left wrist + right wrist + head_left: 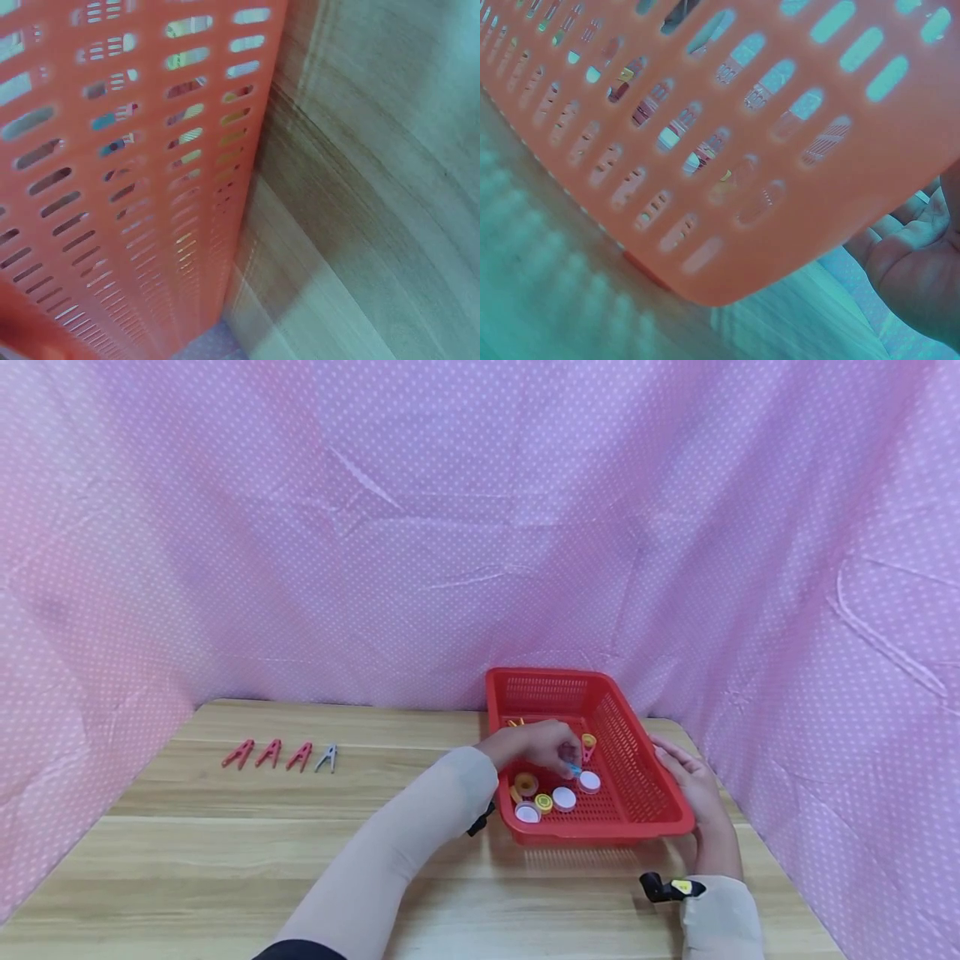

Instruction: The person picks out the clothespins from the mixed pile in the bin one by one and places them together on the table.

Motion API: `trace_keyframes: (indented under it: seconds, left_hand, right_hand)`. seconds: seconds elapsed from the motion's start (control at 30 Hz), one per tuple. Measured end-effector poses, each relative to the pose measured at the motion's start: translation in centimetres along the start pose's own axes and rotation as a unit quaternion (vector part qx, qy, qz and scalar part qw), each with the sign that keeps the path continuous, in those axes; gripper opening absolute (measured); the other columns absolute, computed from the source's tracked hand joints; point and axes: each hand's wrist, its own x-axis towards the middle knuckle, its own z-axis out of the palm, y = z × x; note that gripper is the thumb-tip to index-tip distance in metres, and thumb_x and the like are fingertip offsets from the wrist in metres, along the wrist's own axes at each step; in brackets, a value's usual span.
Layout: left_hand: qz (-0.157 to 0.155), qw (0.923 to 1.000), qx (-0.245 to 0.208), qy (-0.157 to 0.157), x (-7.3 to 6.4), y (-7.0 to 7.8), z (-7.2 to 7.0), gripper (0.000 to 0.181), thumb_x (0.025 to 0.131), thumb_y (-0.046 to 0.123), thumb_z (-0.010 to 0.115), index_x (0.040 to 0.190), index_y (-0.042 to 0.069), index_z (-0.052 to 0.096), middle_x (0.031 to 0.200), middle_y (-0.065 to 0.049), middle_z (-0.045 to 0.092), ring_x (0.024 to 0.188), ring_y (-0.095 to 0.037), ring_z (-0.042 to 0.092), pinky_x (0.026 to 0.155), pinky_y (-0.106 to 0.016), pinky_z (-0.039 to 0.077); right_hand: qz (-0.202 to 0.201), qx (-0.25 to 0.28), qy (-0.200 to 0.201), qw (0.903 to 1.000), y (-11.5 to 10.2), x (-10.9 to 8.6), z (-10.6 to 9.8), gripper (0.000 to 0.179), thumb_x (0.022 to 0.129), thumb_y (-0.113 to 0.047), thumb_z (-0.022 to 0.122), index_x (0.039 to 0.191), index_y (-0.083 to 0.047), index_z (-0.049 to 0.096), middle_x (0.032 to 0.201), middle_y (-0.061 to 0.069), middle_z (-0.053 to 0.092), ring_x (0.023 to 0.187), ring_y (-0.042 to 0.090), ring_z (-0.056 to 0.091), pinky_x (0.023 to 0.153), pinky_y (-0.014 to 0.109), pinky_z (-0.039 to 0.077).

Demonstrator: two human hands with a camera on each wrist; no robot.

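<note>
I note a pale beige fabric sleeve [397, 843] on the left forearm, meeting black cloth [300, 951], and a matching beige sleeve [722, 917] on the right. Left hand [551, 747] and right hand [693, 787]: bare. I record a black wrist mount [654, 887], right side, bearing a yellow marking [682, 887].

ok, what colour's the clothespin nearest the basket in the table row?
Bluish grey; that clothespin shows best in the head view.

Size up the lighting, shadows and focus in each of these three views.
Head view: even light, with the red basket and clothespins fairly clear, and a soft shadow on the table below the basket's near edge; left wrist view: hazy, the small items behind the slots blurred; right wrist view: strong teal cast, soft detail, pale streaks across the tabletop.
</note>
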Motion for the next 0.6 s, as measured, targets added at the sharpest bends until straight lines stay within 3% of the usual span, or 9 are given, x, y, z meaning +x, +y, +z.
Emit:
trace_keyframes:
  seconds: [0.3, 0.6]
  left_hand:
    - [0.081, 0.9967, -0.006, 0.007, -0.3, 1.3, -0.9, 0.009, 0.096, 0.021, 0.075, 0.104, 0.017, 0.073, 0.092, 0.006, 0.065, 0.085, -0.007, 0.056, 0.075, -0.017, 0.048]
    - [0.124, 0.9919, 0.007, 0.023, -1.8, 2.9, -1.7, 0.016, 0.099, 0.024, 0.071, 0.112, 0.015, 0.073, 0.102, 0.005, 0.063, 0.092, -0.004, 0.058, 0.081, -0.015, 0.049]
  right_hand:
    - [0.016, -0.019, 0.004, 0.9997, -0.2, -0.1, -0.1, 0.059, 0.104, -0.036, 0.06, 0.156, -0.015, 0.044, 0.11, -0.012, 0.074, 0.099, 0.01, 0.072, 0.081, 0.028, 0.059]
    - [0.006, -0.014, -0.005, 0.9999, -0.1, -0.2, 0.1, 0.058, 0.103, -0.036, 0.062, 0.155, -0.015, 0.046, 0.111, -0.011, 0.074, 0.099, 0.012, 0.073, 0.081, 0.031, 0.06]
